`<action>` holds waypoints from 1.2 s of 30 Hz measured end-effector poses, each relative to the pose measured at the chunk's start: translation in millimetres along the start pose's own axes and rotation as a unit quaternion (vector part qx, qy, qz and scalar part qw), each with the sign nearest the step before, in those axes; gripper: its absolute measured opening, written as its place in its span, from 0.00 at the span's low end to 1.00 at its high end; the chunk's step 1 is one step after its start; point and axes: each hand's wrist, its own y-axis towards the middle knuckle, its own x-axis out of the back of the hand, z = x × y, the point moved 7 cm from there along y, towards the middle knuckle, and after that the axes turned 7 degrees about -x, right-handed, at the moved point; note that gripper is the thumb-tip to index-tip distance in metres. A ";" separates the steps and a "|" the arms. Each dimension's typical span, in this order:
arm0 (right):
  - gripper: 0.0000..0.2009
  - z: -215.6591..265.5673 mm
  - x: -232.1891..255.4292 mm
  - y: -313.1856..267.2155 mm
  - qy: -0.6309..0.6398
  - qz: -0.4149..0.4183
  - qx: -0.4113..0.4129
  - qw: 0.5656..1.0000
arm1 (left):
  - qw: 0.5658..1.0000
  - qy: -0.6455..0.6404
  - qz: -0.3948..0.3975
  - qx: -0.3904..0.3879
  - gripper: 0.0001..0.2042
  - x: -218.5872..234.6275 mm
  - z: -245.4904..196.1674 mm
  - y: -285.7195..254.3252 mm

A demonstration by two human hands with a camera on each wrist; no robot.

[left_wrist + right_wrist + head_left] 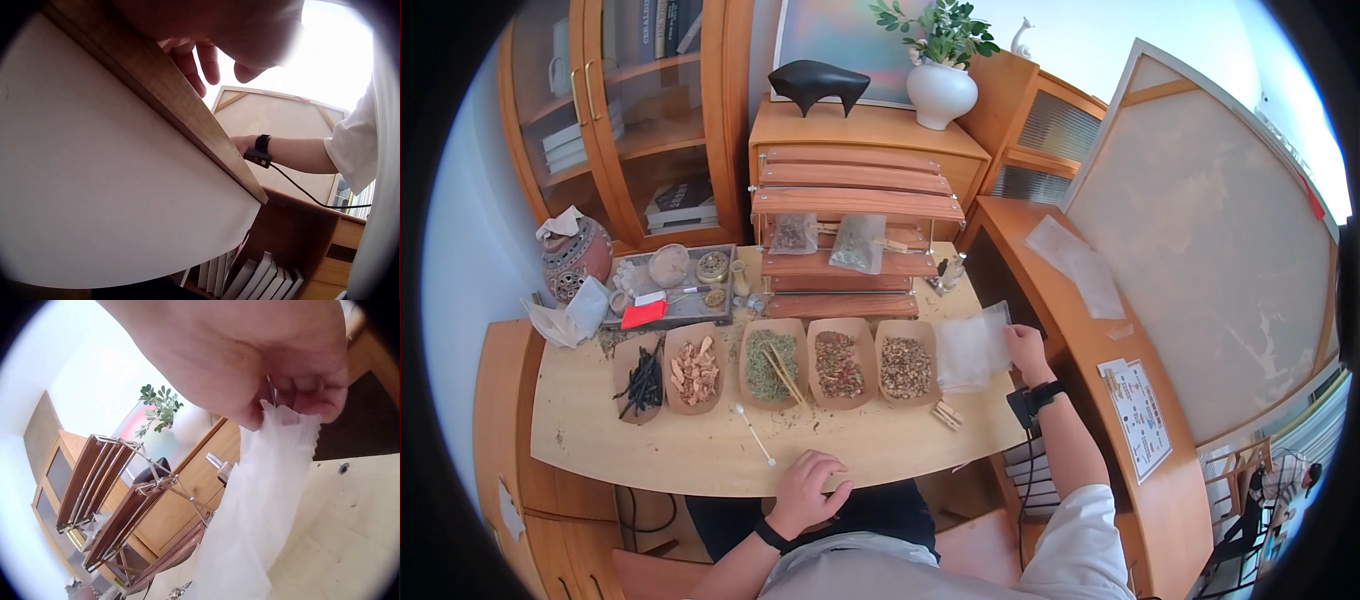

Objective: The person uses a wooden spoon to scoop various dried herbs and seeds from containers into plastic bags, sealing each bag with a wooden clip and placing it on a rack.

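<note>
At the table's right end my right hand [1027, 352] pinches the serrated edge of a translucent white bag [262, 487]. In the head view the pale translucent bags [966, 352] overlap beside the rightmost paper tray [888, 392]. My left hand [808, 492] rests at the table's front edge with its fingers loosely bent and nothing in them. A thin white stick with a small scoop end [756, 436] lies just beyond it. Small wooden clothespins [946, 415] lie in front of the bags.
Several brown paper trays hold dried herbs [762, 352], including dark strips [641, 384] and pale chips [697, 370]; wooden tongs [781, 374] lie in one. Behind stands a tiered wooden rack [855, 203] with filled bags [858, 243]. A grey tray [718, 316] of small vessels sits back left.
</note>
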 end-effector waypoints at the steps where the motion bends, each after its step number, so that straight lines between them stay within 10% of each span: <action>1: 0.13 -0.2 -0.9 2.0 -0.035 -0.004 0.032 0.999 | 1.000 0.001 -0.001 0.000 0.10 0.2 -0.3 0.3; 14: 0.14 22.6 13.7 -15.4 -0.182 -0.079 0.110 0.974 | 1.000 0.006 0.006 -0.001 0.10 1.2 -1.9 1.6; 17: 0.13 -4.6 17.4 3.9 -0.020 -0.045 -0.025 0.998 | 1.000 -0.001 0.005 -0.002 0.10 -1.2 1.0 -0.5; 23: 0.11 -8.1 48.3 15.5 0.051 -0.110 -0.031 0.992 | 1.000 -0.007 0.002 -0.001 0.10 -1.4 1.7 -0.8; 27: 0.08 -29.1 68.5 40.5 -0.085 -0.248 0.108 0.959 | 1.000 -0.006 0.002 -0.001 0.10 -1.9 2.0 -1.0; 30: 0.08 -51.1 70.5 51.3 0.029 -0.219 0.069 0.973 | 1.000 -0.005 0.003 0.000 0.10 -2.1 1.9 -0.9; 36: 0.12 11.6 -6.3 -38.6 0.164 0.216 -0.065 0.960 | 1.000 0.004 0.010 -0.008 0.10 -4.9 0.4 -0.3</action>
